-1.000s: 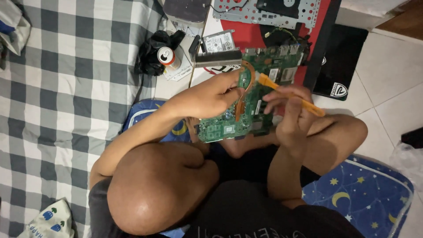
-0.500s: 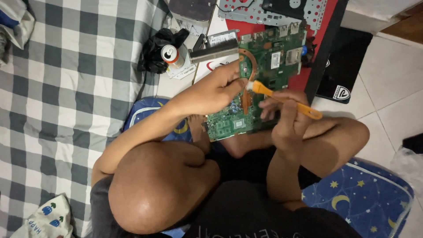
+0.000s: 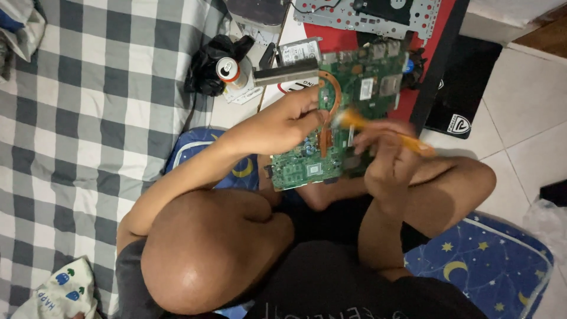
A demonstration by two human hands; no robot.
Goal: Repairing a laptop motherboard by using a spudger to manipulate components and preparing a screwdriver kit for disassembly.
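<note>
- The left hand (image 3: 283,125) is gripping the green circuit board (image 3: 342,118) at its edge, in the upper centre.
- The right hand (image 3: 384,147) is pinching an orange tool (image 3: 378,129) (blurred, tip unclear) over the board.

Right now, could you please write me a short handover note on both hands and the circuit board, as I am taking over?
Left hand: grips the left edge of the green circuit board, held tilted above the lap.
Right hand: holds an orange tool, blurred, its tip on the board beside the copper heat pipe.
Done: board is out of its case; metal frame lies on the red mat.
Left: heat pipe is on the board; brushing progress cannot be told.
</note>
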